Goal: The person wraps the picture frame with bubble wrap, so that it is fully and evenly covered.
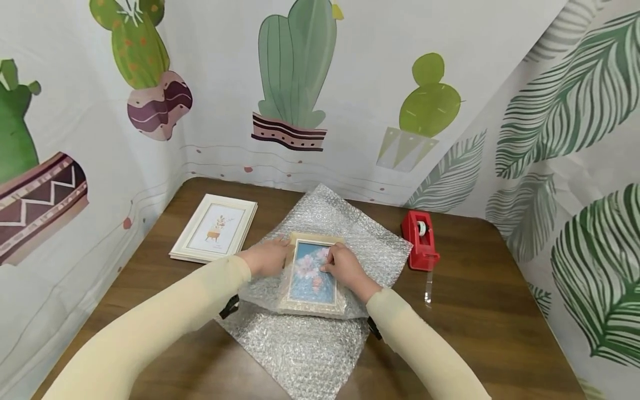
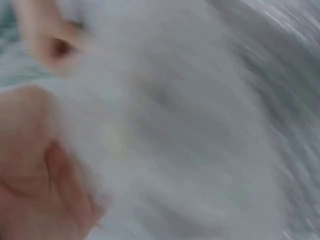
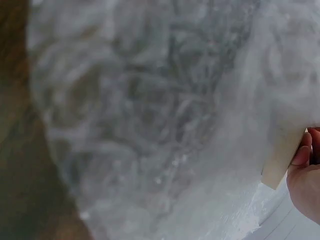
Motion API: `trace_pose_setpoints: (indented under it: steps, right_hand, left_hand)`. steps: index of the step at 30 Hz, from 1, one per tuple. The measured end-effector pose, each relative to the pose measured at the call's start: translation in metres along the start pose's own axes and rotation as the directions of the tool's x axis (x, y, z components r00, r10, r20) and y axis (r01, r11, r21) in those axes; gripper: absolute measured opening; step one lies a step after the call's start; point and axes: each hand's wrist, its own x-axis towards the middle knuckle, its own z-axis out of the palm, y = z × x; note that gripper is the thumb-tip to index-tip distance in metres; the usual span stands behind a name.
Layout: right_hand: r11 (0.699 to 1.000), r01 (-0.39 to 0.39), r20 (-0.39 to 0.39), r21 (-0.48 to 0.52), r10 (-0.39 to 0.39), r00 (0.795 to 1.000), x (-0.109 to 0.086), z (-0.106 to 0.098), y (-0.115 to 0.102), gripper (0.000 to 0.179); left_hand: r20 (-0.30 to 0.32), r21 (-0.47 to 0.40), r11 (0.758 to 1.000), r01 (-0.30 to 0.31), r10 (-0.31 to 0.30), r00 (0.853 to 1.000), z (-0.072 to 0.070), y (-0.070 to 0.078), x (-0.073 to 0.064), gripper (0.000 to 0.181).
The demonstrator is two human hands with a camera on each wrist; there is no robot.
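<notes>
A cream picture frame (image 1: 313, 304) with a pink-flower picture on blue lies on a sheet of bubble wrap (image 1: 310, 344). A cloudy layer of the wrap covers its lower part. My left hand (image 1: 267, 256) grips the frame's upper left edge. My right hand (image 1: 346, 266) is over the picture, with thumb and fingertips curled together, pinching the wrap. Blur in the left wrist view softens the left hand (image 2: 35, 170) and the wrap (image 2: 190, 125). In the right wrist view, bubble wrap (image 3: 145, 110) fills most of the picture, and fingers show beside a cream frame edge (image 3: 280, 160).
White picture frames (image 1: 195, 244), apparently stacked, lie at the back left of the brown table (image 1: 480, 311). A red tape dispenser (image 1: 419, 239) stands right of the wrap, a strip of clear tape (image 1: 428, 286) hanging from it. Behind hangs a cactus-print cloth (image 1: 360, 100).
</notes>
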Motion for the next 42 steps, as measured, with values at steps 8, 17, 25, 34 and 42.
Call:
trace_pose_setpoints:
  steps: [8, 17, 25, 34, 42]
  right_hand:
    - [0.999, 0.042, -0.075, -0.015, -0.043, 0.996, -0.001, 0.001, 0.002, 0.026]
    - [0.998, 0.046, -0.089, -0.034, -0.049, 0.995, -0.002, 0.002, 0.003, 0.025]
    - [0.999, 0.05, -0.078, -0.014, -0.051, 0.996, -0.003, 0.003, 0.002, 0.026]
    - [0.996, 0.071, -0.023, 0.06, -0.07, 0.997, 0.003, -0.004, 0.016, 0.018]
    - [0.993, 0.057, 0.005, 0.102, -0.058, 0.998, 0.006, -0.007, 0.015, 0.012]
  left_hand:
    - [-0.31, 0.031, 0.997, -0.067, 0.073, 0.948, 0.034, 0.063, -0.012, 0.052]
    - [-0.307, -0.07, 0.997, -0.032, 0.009, 0.952, 0.088, 0.06, -0.006, 0.061]
    - [-0.301, -0.038, 0.999, -0.019, 0.007, 0.954, 0.101, 0.048, -0.002, 0.063]
    - [-0.227, 0.025, 1.0, 0.0, 0.006, 0.974, 0.101, 0.05, 0.002, 0.061]
    - [-0.198, 0.015, 1.0, 0.024, -0.02, 0.98, 0.095, 0.051, 0.0, 0.061]
